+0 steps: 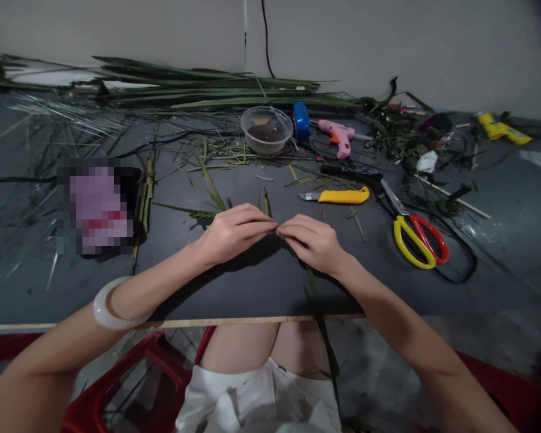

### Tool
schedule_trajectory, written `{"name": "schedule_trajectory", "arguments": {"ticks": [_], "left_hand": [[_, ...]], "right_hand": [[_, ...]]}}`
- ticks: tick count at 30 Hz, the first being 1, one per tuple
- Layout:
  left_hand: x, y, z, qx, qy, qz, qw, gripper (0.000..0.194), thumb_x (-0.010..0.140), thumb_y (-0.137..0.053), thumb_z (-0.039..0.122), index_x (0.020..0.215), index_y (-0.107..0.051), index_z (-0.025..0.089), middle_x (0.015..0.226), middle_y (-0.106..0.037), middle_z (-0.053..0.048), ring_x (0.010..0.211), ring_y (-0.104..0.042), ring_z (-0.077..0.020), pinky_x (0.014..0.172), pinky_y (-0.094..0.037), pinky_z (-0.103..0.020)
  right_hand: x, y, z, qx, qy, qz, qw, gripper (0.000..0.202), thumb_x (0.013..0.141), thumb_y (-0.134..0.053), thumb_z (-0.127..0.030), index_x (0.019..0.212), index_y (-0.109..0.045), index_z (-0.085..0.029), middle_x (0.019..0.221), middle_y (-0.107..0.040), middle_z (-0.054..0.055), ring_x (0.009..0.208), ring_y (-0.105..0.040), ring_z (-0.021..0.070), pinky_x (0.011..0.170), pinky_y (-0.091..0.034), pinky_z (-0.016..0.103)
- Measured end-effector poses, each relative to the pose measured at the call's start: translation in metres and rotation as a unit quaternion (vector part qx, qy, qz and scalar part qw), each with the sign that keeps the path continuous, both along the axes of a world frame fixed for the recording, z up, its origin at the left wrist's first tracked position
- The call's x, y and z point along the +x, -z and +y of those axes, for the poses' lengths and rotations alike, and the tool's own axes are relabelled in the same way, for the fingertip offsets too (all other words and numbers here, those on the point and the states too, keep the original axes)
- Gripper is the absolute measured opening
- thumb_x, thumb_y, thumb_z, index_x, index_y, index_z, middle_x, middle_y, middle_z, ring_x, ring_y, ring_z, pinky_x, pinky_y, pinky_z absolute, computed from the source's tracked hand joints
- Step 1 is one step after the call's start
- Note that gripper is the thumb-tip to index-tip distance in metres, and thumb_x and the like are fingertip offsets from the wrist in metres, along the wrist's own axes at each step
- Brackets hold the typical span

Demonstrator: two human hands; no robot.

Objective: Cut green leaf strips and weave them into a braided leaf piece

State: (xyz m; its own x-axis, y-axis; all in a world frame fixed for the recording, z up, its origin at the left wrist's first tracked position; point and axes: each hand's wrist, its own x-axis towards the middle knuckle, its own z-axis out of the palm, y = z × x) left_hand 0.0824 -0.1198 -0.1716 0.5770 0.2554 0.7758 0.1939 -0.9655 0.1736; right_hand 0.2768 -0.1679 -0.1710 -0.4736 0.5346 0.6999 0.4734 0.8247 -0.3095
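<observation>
My left hand point(238, 231) and my right hand point(313, 240) meet fingertip to fingertip just above the table, both pinched closed. A woven green leaf piece point(202, 214) sticks out to the left from behind my left hand, its middle hidden by the fingers. Pointed leaf tips point(266, 203) rise between the hands. From under my right hand a long green leaf strip point(321, 325) hangs over the table edge beside my leg. What lies right between the fingertips is small and mostly covered.
Beyond my hands lie a yellow utility knife point(342, 195), red-and-yellow-handled scissors point(415, 240), a pink glue gun point(338, 137), a blue tape roll point(302, 120) and a clear plastic bowl point(267, 133). Long leaves point(198, 84) line the wall. A blurred-out phone-like object point(101, 207) lies left.
</observation>
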Motion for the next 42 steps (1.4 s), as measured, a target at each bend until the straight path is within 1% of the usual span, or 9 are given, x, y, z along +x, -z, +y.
{"name": "schedule_trajectory", "arguments": {"ticks": [8, 12, 14, 18, 22, 25, 30, 37, 42], "left_hand": [[-0.001, -0.001, 0.0, 0.028, -0.008, 0.044, 0.999, 0.007, 0.084, -0.057, 0.015, 0.084, -0.063, 0.015, 0.078, -0.069, -0.004, 0.072, -0.064, -0.0108, 0.072, -0.055, -0.022], [0.0, -0.002, 0.001, 0.026, -0.006, 0.055, 0.998, 0.006, 0.082, -0.059, 0.014, 0.08, -0.063, 0.012, 0.074, -0.069, -0.005, 0.068, -0.064, -0.0121, 0.069, -0.055, -0.022], [0.0, -0.002, 0.002, 0.006, -0.011, 0.041, 0.999, 0.005, 0.081, -0.059, 0.012, 0.077, -0.064, 0.012, 0.072, -0.068, -0.005, 0.066, -0.063, -0.012, 0.066, -0.054, -0.021], [-0.003, -0.003, 0.004, -0.056, -0.022, -0.029, 0.998, 0.004, 0.079, -0.061, 0.012, 0.077, -0.064, 0.011, 0.073, -0.069, -0.006, 0.067, -0.064, -0.0116, 0.065, -0.053, -0.02], [-0.005, -0.004, 0.004, -0.12, -0.039, -0.09, 0.988, 0.006, 0.079, -0.064, 0.016, 0.077, -0.067, 0.012, 0.075, -0.071, -0.007, 0.071, -0.066, -0.0123, 0.067, -0.054, -0.021], [-0.004, -0.005, 0.002, -0.143, -0.05, -0.115, 0.982, 0.007, 0.078, -0.065, 0.019, 0.075, -0.068, 0.013, 0.075, -0.071, -0.007, 0.07, -0.067, -0.0123, 0.068, -0.055, -0.021], [-0.002, -0.008, -0.001, -0.176, -0.056, -0.124, 0.975, 0.01, 0.077, -0.067, 0.023, 0.073, -0.069, 0.013, 0.074, -0.072, -0.006, 0.068, -0.067, -0.0125, 0.066, -0.055, -0.021], [-0.001, -0.01, -0.002, -0.213, -0.063, -0.134, 0.966, 0.01, 0.075, -0.069, 0.024, 0.071, -0.07, 0.014, 0.072, -0.072, -0.006, 0.066, -0.067, -0.0128, 0.064, -0.054, -0.02], [-0.002, -0.01, -0.002, -0.215, -0.044, -0.137, 0.966, 0.011, 0.076, -0.068, 0.024, 0.073, -0.07, 0.014, 0.073, -0.072, -0.006, 0.066, -0.067, -0.0127, 0.064, -0.054, -0.02]], "right_hand": [[0.001, 0.004, 0.0, -0.058, -0.003, 0.017, 0.998, 0.01, 0.084, -0.052, -0.01, 0.087, -0.062, -0.012, 0.078, -0.068, 0.01, 0.073, -0.062, 0.0159, 0.071, -0.052, 0.029], [0.002, -0.003, 0.002, -0.238, 0.023, 0.052, 0.97, 0.012, 0.083, -0.057, -0.02, 0.082, -0.066, -0.012, 0.077, -0.068, 0.008, 0.071, -0.062, 0.0146, 0.068, -0.049, 0.027], [0.007, -0.007, 0.006, -0.414, 0.023, 0.091, 0.906, 0.017, 0.08, -0.062, -0.029, 0.083, -0.068, -0.013, 0.072, -0.067, 0.005, 0.062, -0.06, 0.0125, 0.061, -0.048, 0.026], [0.026, -0.016, 0.009, -0.686, -0.045, 0.192, 0.7, 0.032, 0.068, -0.072, -0.041, 0.081, -0.069, -0.012, 0.056, -0.061, 0.0, 0.046, -0.053, 0.0077, 0.045, -0.043, 0.02], [0.05, -0.033, 0.002, -0.745, -0.037, 0.249, 0.617, 0.031, 0.056, -0.081, -0.038, 0.068, -0.069, -0.012, 0.049, -0.06, -0.001, 0.041, -0.052, 0.0064, 0.04, -0.042, 0.017], [0.06, -0.049, -0.003, -0.719, 0.004, 0.262, 0.644, 0.026, 0.053, -0.083, -0.031, 0.065, -0.067, -0.014, 0.05, -0.062, 0.0, 0.043, -0.057, 0.0091, 0.041, -0.047, 0.018], [0.047, -0.061, 0.0, -0.545, 0.106, 0.317, 0.769, 0.026, 0.056, -0.082, -0.03, 0.062, -0.063, -0.014, 0.059, -0.068, 0.003, 0.047, -0.063, 0.0121, 0.047, -0.055, 0.023], [-0.001, -0.04, 0.01, -0.325, 0.119, 0.317, 0.883, 0.02, 0.06, -0.079, -0.027, 0.062, -0.062, -0.016, 0.067, -0.068, 0.001, 0.061, -0.066, 0.0138, 0.061, -0.057, 0.028], [-0.014, -0.028, 0.015, -0.253, 0.077, 0.233, 0.936, 0.011, 0.066, -0.075, -0.022, 0.061, -0.066, -0.017, 0.073, -0.067, 0.003, 0.07, -0.064, 0.0133, 0.064, -0.052, 0.026]]}}
